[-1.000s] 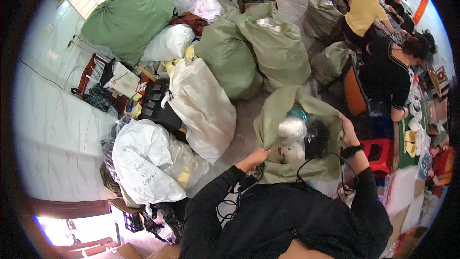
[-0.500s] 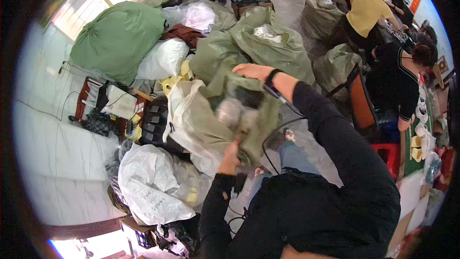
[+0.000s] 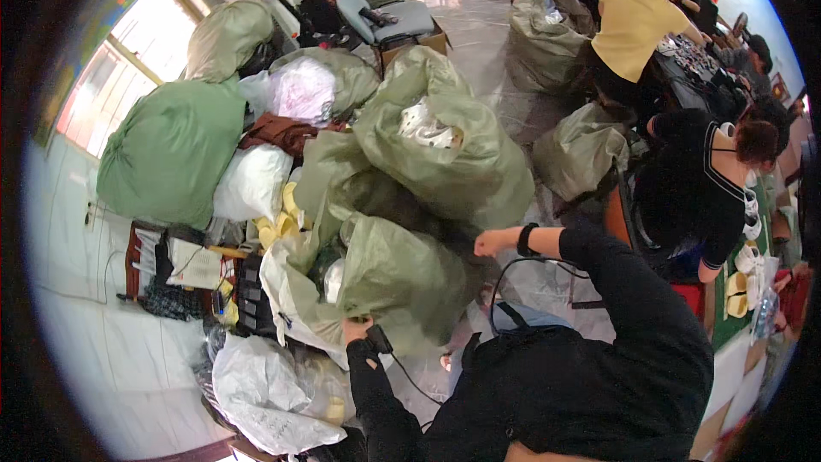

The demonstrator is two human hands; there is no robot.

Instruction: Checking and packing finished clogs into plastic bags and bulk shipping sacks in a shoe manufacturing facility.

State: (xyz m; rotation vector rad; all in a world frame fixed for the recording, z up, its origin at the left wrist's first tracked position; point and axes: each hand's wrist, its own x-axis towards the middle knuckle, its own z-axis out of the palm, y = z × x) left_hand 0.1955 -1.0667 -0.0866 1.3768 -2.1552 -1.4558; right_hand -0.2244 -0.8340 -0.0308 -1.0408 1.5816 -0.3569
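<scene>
An olive-green woven sack (image 3: 402, 278) stands in front of me, its mouth partly folded over, with something pale and wrapped in clear plastic (image 3: 333, 281) showing inside. My left hand (image 3: 356, 328) is closed on the sack's near left edge. To the right of the sack, my right hand (image 3: 498, 242) is held with its fingers curled; their undersides are hidden, so what they hold, if anything, cannot be made out. A white sack (image 3: 286, 287) touches the green one on its left. Behind stands a larger full green sack (image 3: 453, 154) with white patterned items in its mouth.
A big dark-green bundle (image 3: 171, 154) and a white bag (image 3: 252, 181) lie at the left. Another white sack (image 3: 261, 385) sits near my left arm. People work along a table at the right, beside a chair (image 3: 617, 214). A grey chair (image 3: 389, 21) stands farther back.
My right hand has come away from the raised sack rim and moved lower and to the right. My left hand has shifted left and down. The sack's cloth has dropped and folded over its contents.
</scene>
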